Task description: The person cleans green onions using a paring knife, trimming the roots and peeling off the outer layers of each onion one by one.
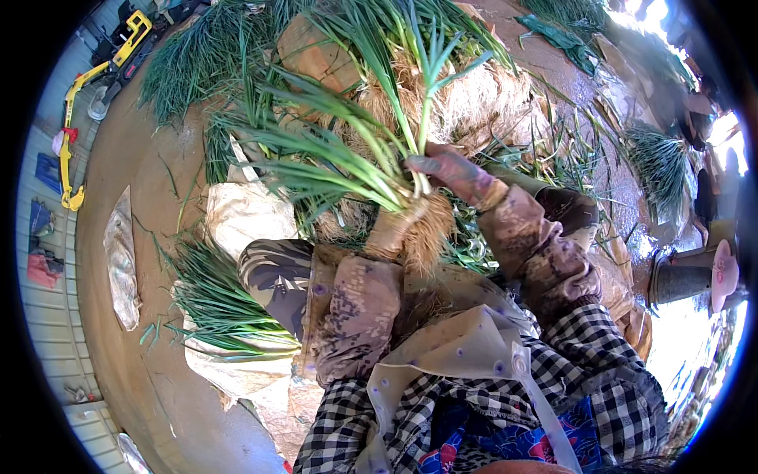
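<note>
A bunch of green onions with brown, stringy roots is held up in front of me, its leaves fanning out to the far left. My left hand is closed round the bunch near the root end, its fingers partly hidden by stems and roots. Just right of it, my right hand, soiled and in a camouflage sleeve cover, pinches upright green onion stalks. Behind both hands lies a large pile of green onions with pale roots. Clear plastic with purple dots covers my lap.
Sorted green onions lie on pale sacking by my left knee. More heaps rest at the far left and right. A yellow toy-like digger arm stands along the left wall. At right is a dark bucket.
</note>
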Demonstrator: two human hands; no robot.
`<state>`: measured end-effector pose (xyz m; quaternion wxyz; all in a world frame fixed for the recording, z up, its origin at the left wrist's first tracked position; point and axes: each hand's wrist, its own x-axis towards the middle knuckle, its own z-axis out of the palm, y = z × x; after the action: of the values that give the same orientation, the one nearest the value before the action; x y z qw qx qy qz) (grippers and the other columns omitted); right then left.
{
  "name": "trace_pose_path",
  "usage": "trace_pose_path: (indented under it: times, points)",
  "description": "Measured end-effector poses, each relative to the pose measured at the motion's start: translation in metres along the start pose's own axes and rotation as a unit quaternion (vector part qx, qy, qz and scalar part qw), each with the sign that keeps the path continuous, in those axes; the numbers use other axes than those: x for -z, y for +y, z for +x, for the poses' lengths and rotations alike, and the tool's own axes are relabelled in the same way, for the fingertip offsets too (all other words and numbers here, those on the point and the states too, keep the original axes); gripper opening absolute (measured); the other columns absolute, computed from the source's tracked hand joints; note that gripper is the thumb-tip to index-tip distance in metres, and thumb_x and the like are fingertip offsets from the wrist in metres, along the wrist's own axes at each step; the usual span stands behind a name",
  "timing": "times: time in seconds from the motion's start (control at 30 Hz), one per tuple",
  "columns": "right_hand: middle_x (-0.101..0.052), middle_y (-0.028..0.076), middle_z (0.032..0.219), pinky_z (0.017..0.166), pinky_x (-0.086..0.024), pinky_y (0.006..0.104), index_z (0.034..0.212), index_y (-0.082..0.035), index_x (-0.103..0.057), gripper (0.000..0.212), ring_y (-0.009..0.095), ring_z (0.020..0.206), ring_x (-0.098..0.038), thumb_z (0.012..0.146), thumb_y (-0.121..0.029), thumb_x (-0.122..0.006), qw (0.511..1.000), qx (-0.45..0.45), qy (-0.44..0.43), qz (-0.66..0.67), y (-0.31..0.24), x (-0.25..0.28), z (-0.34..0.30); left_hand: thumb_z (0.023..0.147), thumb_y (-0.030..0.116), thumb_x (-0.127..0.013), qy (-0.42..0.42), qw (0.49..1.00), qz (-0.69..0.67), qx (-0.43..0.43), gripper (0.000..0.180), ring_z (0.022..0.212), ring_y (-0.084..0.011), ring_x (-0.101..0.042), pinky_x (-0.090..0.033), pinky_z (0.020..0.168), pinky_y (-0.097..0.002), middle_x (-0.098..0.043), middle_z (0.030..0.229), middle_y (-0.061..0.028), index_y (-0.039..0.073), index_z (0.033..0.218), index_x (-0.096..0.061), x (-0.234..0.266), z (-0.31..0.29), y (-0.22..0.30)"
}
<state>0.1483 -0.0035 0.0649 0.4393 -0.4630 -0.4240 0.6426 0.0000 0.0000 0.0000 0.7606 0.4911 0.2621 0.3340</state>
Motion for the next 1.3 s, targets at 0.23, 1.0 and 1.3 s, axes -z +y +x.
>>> trace_pose_path:
  times: [0.23, 1.0, 1.3]
  points:
    - [-0.058, 0.008, 0.086, 0.070, -0.042, 0.0244, 0.095, 0.002, -0.055, 0.024, 0.012, 0.075, -0.054, 0.072, -0.004, -0.058, 0.975, 0.149, 0.080, 0.144, 0.012, -0.001, 0.005, 0.069, -0.003, -0.058, -0.028, 0.991, 0.037, -0.129, 0.032, 0.079, -0.0095, -0.046, -0.042, 0.067, -0.0229, -0.047, 0.088, 0.0007, 0.005, 0.096, -0.043, -0.016, 0.010, -0.016]
    - [-0.056, 0.009, 0.090, 0.076, -0.046, 0.0339, 0.101, 0.001, -0.049, 0.037, 0.020, 0.085, -0.055, 0.075, -0.024, -0.057, 0.968, 0.053, 0.099, 0.226, 0.028, 0.027, 0.013, 0.070, 0.002, -0.059, 0.170, 0.967, -0.181, -0.050, 0.028, 0.071, -0.0130, -0.052, -0.046, 0.060, -0.0235, -0.053, 0.084, -0.0058, 0.000, 0.097, -0.049, 0.003, 0.029, -0.049]
    - [-0.052, 0.003, 0.054, 0.050, -0.036, 0.0297, 0.065, 0.000, -0.058, 0.046, 0.014, 0.050, -0.040, 0.074, -0.044, -0.053, 0.928, 0.183, 0.266, -0.187, 0.037, 0.024, 0.015, 0.073, 0.005, -0.058, 0.072, 0.917, -0.386, 0.071, 0.028, 0.074, -0.0154, -0.054, -0.048, 0.061, -0.0251, -0.054, 0.089, -0.0079, 0.001, 0.099, -0.047, -0.005, 0.013, -0.035]
